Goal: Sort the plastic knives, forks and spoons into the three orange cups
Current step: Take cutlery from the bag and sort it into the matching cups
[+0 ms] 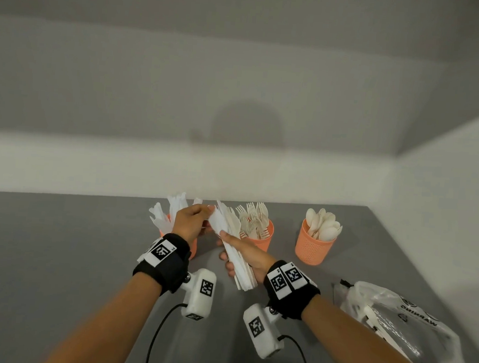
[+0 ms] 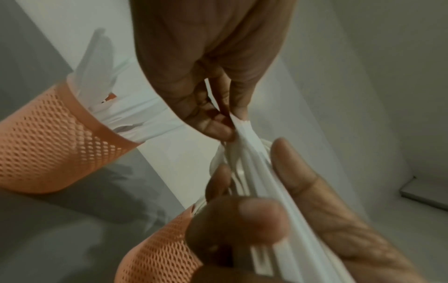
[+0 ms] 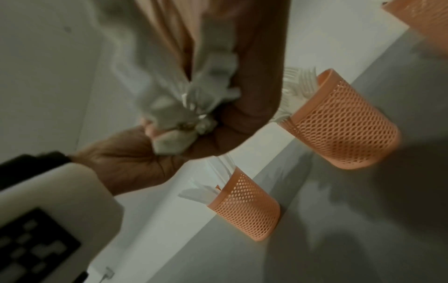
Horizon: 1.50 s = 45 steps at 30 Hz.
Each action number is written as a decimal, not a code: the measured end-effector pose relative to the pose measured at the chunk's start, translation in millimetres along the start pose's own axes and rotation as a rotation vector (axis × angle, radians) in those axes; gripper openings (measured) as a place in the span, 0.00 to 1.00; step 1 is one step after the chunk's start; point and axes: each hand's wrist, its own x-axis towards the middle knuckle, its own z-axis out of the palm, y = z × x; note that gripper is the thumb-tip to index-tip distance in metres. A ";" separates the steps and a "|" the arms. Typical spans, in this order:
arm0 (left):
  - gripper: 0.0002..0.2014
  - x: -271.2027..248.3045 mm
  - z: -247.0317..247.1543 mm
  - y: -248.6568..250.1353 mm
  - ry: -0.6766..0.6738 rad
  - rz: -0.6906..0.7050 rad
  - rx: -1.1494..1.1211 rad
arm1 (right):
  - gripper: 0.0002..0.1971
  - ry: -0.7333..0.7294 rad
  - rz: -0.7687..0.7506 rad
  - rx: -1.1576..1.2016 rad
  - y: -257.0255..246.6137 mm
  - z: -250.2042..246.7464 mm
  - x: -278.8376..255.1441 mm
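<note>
Knife step: your right hand (image 1: 244, 255) grips the knife bundle (image 1: 230, 237).
Your left hand (image 1: 192, 217) pinches one tip; next, draw it free for the knife cup (image 2: 55, 137).

A flat grey tabletop (image 1: 56, 267) fills the lower part of the head view and meets a plain white wall (image 1: 238, 96) at its far edge, with a second white wall (image 1: 453, 182) closing the corner on the right. Near the table's right edge lies a crumpled clear plastic bag (image 1: 409, 329) printed with dark warning text, white sticks showing through it. A soft rounded shadow (image 1: 246, 125) falls on the far wall.
</note>
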 end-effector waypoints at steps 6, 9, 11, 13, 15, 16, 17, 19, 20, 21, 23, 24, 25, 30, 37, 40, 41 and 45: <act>0.07 1.2 0.9 -3.6 0.046 -0.053 -0.095 | 0.12 0.069 -0.069 0.072 2.6 2.1 1.2; 0.08 0.1 4.0 -8.0 0.025 -0.074 -0.009 | 0.10 0.118 -0.145 0.036 2.7 2.5 2.6; 0.10 -1.9 7.0 -11.4 0.028 -0.071 0.035 | 0.11 0.126 -0.182 -0.020 3.5 2.4 3.0; 0.14 -4.0 8.8 -14.2 0.060 -0.054 0.055 | 0.11 0.125 -0.207 -0.077 4.6 1.8 3.2; 0.15 -4.8 9.3 -14.3 0.078 -0.032 0.049 | 0.12 0.131 -0.221 -0.117 5.5 0.1 3.1; 0.14 -5.8 9.4 -12.6 0.072 -0.024 0.041 | 0.12 0.131 -0.227 -0.121 5.5 -0.6 2.3; 0.12 -6.1 9.4 -11.6 0.058 -0.023 0.036 | 0.12 0.130 -0.231 -0.114 6.3 -2.3 2.8; 0.08 -5.9 10.0 -11.2 0.032 -0.040 0.032 | 0.11 0.118 -0.238 -0.094 7.1 -3.2 2.3; 0.08 -7.1 10.8 -11.0 0.030 -0.046 0.030 | 0.11 0.120 -0.247 -0.097 7.5 -3.2 2.4; 0.08 -7.3 11.6 -12.2 0.036 -0.045 0.035 | 0.10 0.126 -0.256 -0.108 7.5 -3.4 2.9; 0.08 -9.3 15.5 -15.5 0.050 -0.025 0.064 | 0.10 0.145 -0.256 -0.143 6.7 -1.8 1.6; 0.07 -11.7 18.6 -17.5 0.058 0.001 0.087 | 0.11 0.150 -0.260 -0.158 6.1 -0.6 1.2; 0.08 -14.9 22.1 -19.4 0.076 0.028 0.112 | 0.12 0.150 -0.269 -0.166 6.2 0.1 2.1; 0.22 -17.3 29.4 -27.3 0.167 0.093 0.135 | 0.16 0.131 -0.255 -0.169 6.5 2.1 3.3; 0.13 -5.4 22.8 -21.1 0.248 0.169 0.192 | 0.11 0.076 -0.174 0.010 6.0 -10.0 0.4; 0.19 -3.0 21.7 -20.7 0.286 0.141 0.127 | 0.09 0.071 -0.188 -0.018 5.5 -10.6 0.0; 0.18 -4.5 22.0 -21.2 0.273 0.129 0.109 | 0.08 0.076 -0.195 -0.039 5.6 -9.9 0.5; 0.14 -10.2 23.7 -23.8 0.201 0.134 0.069 | 0.08 0.076 -0.190 -0.068 6.1 -9.5 2.4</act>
